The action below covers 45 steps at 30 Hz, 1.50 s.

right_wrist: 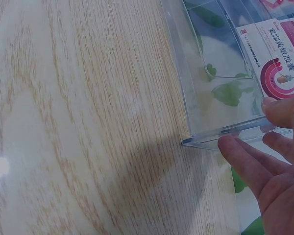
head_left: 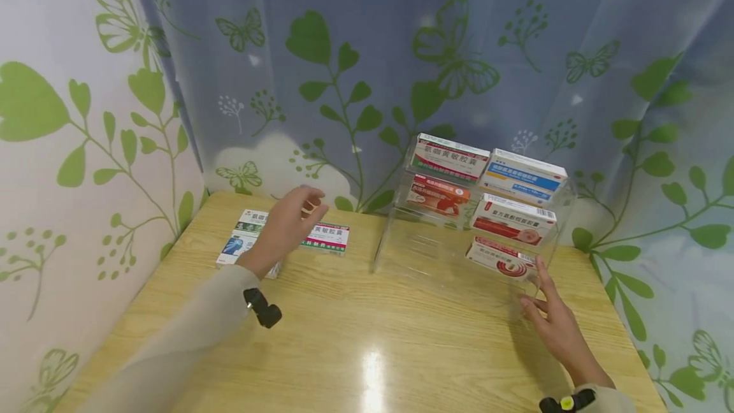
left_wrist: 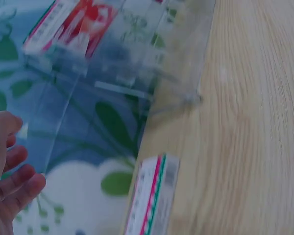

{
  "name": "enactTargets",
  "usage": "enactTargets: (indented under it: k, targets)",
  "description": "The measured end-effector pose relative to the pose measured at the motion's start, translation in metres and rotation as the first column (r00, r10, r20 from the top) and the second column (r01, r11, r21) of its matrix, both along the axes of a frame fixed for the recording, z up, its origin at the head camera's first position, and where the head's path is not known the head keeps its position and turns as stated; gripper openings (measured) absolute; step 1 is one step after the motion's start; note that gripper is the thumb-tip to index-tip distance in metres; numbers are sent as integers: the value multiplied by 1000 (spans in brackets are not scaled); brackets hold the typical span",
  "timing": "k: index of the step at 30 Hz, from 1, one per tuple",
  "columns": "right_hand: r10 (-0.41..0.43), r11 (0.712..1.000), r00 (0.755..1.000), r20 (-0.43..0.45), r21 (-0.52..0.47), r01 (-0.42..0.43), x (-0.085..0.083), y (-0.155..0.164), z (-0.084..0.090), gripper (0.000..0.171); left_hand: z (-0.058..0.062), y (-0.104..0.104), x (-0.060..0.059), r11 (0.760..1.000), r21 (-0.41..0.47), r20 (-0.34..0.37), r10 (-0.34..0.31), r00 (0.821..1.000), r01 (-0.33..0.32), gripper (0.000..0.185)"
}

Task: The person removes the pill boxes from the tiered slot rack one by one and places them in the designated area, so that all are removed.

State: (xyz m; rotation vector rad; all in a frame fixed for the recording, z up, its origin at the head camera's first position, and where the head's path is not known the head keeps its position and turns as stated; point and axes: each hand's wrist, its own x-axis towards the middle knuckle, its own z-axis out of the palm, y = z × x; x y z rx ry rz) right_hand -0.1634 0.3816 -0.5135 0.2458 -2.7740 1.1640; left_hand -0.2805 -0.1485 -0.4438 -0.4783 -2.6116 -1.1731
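Medicine boxes [head_left: 285,242] lie flat on the far left of the wooden table [head_left: 401,336], against the curtain [head_left: 367,50] — three or so, one green-striped box [head_left: 327,238] nearest the middle. Left hand [head_left: 287,228] hovers just above them, fingers [left_wrist: 17,188] loosely extended, gripping nothing. In the left wrist view the striped box's edge shows below the hand, not touched.

Clear acrylic rack [head_left: 395,234] stands on the far right of the table, tiered, five more boxes on its shelves; its left lower slots look vacant. Right hand [head_left: 553,320] rests at the rack's near right corner [right_wrist: 196,139], fingers [right_wrist: 245,161] straight and spread, fingertips touching the front lip — bracing, not gripping.

Handling, as a judgement: boxes are light cardboard, stiff enough along the edges, crushable if squeezed on the broad faces. Glossy print may be a bit slick. Best hold is probably a pinch across the two long narrow sides, thumb on one, fingers on the other. Lying flat, an edge may need tipping up first. Rack is rigid but light and could slide on the smooth table, hence the steadying hand seems useful.
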Motion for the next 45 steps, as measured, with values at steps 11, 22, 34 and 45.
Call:
enactTargets:
  k: [11, 22, 34, 45]
  targets:
    - [4, 1000, 1000, 0, -11, -4, -3, -4, -1, 91, 23, 112, 0, 971, -13, -28, -241, 970, 240, 34]
    - [11, 1000, 1000, -1, -3, -11, -2, -2, -1, 93, 13, 203, 8, 901, -166, 47, -399, 916, 401, 41]
    - [9, 1000, 1000, -24, -20, -10, -3, 0, -1, 96, 1, 249, 1, 843, -377, -30, -426, 904, 384, 40]
    - [9, 1000, 1000, -22, -27, -9, -2, 2, -4, 94, -10, 267, 4, 849, -384, -55, -414, 908, 364, 28]
